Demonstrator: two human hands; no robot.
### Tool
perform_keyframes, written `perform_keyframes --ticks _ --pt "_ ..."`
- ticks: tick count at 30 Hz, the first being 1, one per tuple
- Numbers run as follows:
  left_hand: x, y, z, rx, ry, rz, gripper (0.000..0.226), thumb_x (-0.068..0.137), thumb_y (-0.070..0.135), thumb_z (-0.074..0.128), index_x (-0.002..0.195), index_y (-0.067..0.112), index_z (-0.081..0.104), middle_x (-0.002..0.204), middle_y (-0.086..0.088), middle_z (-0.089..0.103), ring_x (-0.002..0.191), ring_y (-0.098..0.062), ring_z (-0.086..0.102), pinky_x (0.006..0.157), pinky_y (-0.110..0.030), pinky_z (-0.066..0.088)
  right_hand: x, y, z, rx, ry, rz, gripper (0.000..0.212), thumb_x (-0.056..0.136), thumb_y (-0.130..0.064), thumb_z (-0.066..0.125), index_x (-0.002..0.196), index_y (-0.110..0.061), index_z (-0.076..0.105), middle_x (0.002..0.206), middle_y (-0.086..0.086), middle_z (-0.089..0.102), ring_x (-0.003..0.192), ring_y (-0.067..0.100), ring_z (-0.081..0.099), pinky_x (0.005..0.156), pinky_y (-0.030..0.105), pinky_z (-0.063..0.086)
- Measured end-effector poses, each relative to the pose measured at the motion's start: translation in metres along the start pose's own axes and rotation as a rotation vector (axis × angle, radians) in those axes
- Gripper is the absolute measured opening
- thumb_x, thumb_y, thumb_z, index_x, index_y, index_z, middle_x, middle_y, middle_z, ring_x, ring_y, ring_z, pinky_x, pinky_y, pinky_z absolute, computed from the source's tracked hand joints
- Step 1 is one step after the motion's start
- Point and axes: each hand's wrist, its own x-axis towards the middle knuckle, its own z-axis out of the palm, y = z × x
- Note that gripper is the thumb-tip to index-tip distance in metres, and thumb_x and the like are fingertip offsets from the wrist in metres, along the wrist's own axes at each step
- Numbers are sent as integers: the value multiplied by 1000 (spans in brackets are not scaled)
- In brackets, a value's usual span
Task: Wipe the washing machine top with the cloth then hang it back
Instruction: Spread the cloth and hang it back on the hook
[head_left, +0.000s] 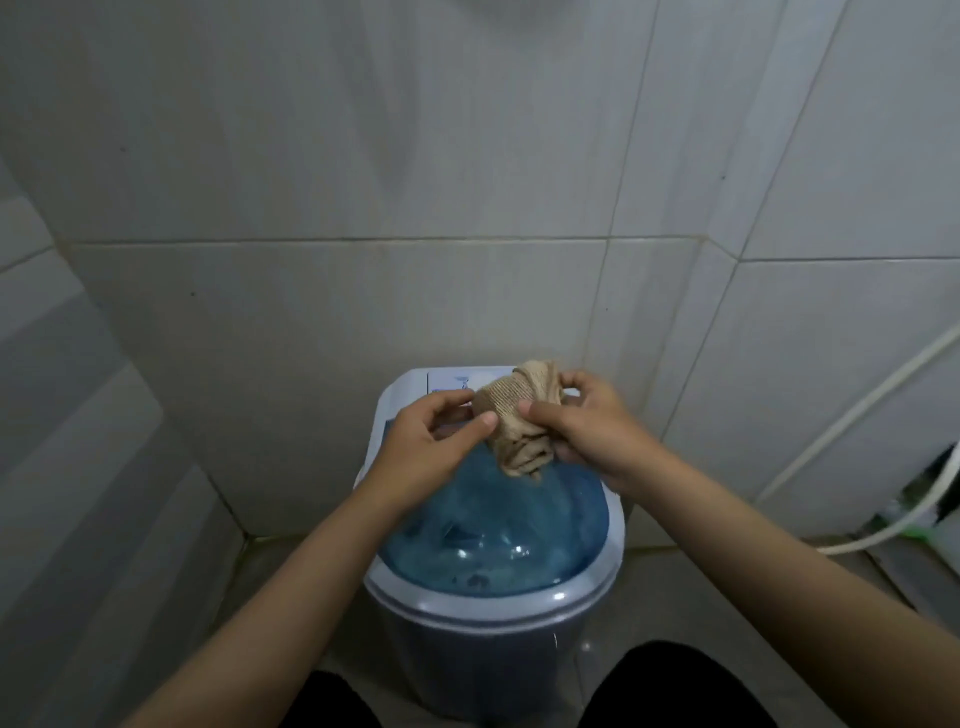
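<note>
Bunching was under way: the beige cloth (519, 415) was pinched between left hand (431, 441) and right hand (582, 431), held above the washing machine's blue lid (493, 540). Wiping seemed not yet begun; the cloth needed lowering onto it.

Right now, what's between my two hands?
In the head view, a bunched beige cloth sits between the left hand and right hand, both gripping it above the washing machine's blue lid.

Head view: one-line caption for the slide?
Both hands, left and right, bunch a tan cloth above the washing machine's blue lid.
</note>
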Motion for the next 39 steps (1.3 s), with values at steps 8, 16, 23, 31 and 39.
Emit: perform_keyframes --ticks 8,16,23,31,39 --pt "82 -7 4 -315 -1 -177 21 81 -4 64 94 12 65 74 -3 69 64 -12 66 57 -24 55 77 8 -3 7 16 -40 9 81 -15 69 86 -9 64 86 17 73 76 27 70 71 41 59" --pt "121 75 -16 -372 -92 -361 21 86 4 59 104 13 64 92 -14 71 78 -22 68 66 -36 59 92 -63 -4 53 75 99 61 68 -55 60 106 -7 61 101 16 70 92 28 69 82 40 57" --pt "114 209 -37 -482 -243 -709 53 70 19 66 113 -10 59 99 -23 64 75 -21 66 65 -29 59 25 -204 -20 -390 -139 -261 34 80 -34 65 108 -16 62 102 1 68 96 9 64 84 19 52" --pt "102 431 -73 -235 -384 -803 42 92 51 44 98 13 60 89 -10 68 73 -18 64 67 -32 51 -20 -423 -14 -552 -3 -353 9 83 -12 62 74 -13 65 72 7 70 66 16 64 58 24 48" --pt "86 563 -120 85 -211 -231 46 75 47 71 94 5 71 85 -3 73 75 -7 67 66 -13 48 -23 -556 15 -545 14 -350 14 80 -17 67 67 -13 66 56 1 61 45 -1 48 51 20 35"
